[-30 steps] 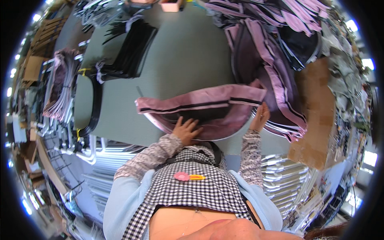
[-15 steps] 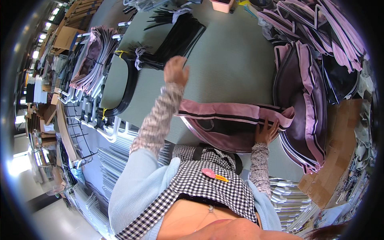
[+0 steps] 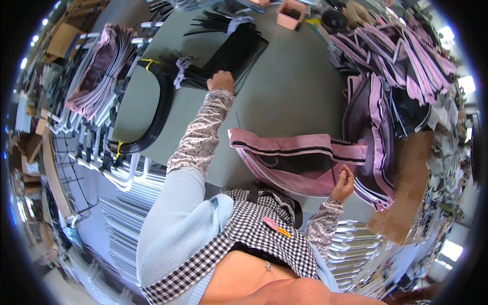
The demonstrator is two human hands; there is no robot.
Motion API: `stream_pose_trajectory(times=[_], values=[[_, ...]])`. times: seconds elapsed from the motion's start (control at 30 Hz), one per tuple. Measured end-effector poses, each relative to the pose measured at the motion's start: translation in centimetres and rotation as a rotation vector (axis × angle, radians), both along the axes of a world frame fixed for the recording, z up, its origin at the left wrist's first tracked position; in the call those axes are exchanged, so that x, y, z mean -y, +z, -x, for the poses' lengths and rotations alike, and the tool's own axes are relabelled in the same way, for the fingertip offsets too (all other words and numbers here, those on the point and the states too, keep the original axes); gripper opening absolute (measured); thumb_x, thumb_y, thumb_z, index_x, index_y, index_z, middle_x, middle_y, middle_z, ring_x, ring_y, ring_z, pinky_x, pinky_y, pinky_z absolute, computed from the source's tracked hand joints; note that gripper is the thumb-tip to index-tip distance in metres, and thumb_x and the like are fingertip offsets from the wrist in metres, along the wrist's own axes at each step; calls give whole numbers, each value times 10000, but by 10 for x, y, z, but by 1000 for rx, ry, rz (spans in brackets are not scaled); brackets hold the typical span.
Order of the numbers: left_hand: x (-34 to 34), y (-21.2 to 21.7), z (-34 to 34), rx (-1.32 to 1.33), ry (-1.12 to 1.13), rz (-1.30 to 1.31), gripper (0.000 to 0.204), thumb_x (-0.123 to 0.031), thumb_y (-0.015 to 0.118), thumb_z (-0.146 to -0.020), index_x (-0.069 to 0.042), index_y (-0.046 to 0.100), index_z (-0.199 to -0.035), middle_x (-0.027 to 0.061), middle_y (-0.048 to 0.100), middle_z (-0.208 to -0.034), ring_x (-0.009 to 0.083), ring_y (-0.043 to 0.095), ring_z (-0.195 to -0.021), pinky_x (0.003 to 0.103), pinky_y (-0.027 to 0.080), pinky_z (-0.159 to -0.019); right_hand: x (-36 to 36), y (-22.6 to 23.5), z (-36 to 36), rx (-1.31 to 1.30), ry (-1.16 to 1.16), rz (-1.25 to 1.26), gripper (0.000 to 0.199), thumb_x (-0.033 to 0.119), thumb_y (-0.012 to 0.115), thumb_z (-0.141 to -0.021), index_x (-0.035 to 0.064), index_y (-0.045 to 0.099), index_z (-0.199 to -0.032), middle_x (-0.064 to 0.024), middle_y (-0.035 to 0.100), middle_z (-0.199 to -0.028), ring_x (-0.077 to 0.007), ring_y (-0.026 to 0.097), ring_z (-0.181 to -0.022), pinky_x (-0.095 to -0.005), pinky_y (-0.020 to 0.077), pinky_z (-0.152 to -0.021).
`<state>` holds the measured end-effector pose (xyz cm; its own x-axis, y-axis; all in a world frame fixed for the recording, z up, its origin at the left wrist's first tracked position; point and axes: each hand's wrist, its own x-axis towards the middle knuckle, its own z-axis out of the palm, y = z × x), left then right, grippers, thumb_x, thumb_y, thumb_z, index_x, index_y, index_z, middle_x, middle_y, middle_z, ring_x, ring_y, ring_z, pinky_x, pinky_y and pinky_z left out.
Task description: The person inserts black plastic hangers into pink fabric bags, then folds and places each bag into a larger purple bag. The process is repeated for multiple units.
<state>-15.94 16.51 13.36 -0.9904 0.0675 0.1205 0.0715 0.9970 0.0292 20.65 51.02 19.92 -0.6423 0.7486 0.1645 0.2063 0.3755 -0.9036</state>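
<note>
A pink fabric bag piece (image 3: 300, 160) with black stripes lies on the grey-green table (image 3: 295, 96) in front of me. My right hand (image 3: 344, 184) rests at its lower right edge, fingers curled against the fabric. My left hand (image 3: 220, 81) is stretched far out to a bundle of thin black strips (image 3: 229, 53) tied with a pale band; the fingers lie on the bundle, and whether they grip it is hidden.
A stack of curved black pieces (image 3: 152, 114) with yellow ties lies at the table's left. Piles of pink and black bag pieces (image 3: 386, 66) fill the right side. A small pink box (image 3: 291, 12) stands at the far edge. A cardboard box (image 3: 406, 198) sits at right.
My left arm has left the pink bag piece and reached forward and left across the table to the black strip bundle. My right hand stays at the bag's edge.
</note>
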Motion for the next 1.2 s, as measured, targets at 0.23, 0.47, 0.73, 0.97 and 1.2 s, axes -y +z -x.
stream_pose_trajectory(times=[0.23,0.47,0.73,0.97,1.2], values=[[-12,49,-78,23,-462,-468,153,-192,602,-887,-62,652,-949,90,678,-884,295,676,-815,406,536,-729,64,21,33,-28,255,146,241,104,577,-983,-4,626,-1192,-79,657,-1115,-132,629,-1000,-259,523,-889],[39,96,-202,-16,-959,-514,137,-137,661,-822,-109,659,-956,16,660,-880,207,659,-912,503,395,-1071,46,25,60,-210,-206,914,469,439,664,-920,110,569,-1239,-52,606,-1242,-209,585,-1117,-451,535,-860],[99,81,-201,-230,-703,-917,415,-113,681,-863,-100,581,-1266,98,495,-1333,289,416,-1317,491,392,-1082,87,21,36,-413,180,957,423,300,497,-1026,87,471,-1390,-22,626,-746,-177,680,-684,-278,598,-558],[110,41,-169,582,208,-2267,546,-197,535,-1003,-115,318,-1497,76,594,-1049,136,585,-706,299,567,-630,138,-6,22,-331,274,924,486,216,456,-1021,75,357,-1475,-66,624,-802,-227,683,-740,-382,614,-767],[134,50,-168,785,-83,-1922,634,-120,549,-946,-139,301,-1529,25,556,-761,62,474,-503,216,479,-458,101,24,30,-269,174,1069,403,285,469,-1021,138,477,-1396,-15,552,-768,-115,547,-550,-266,520,-496]])
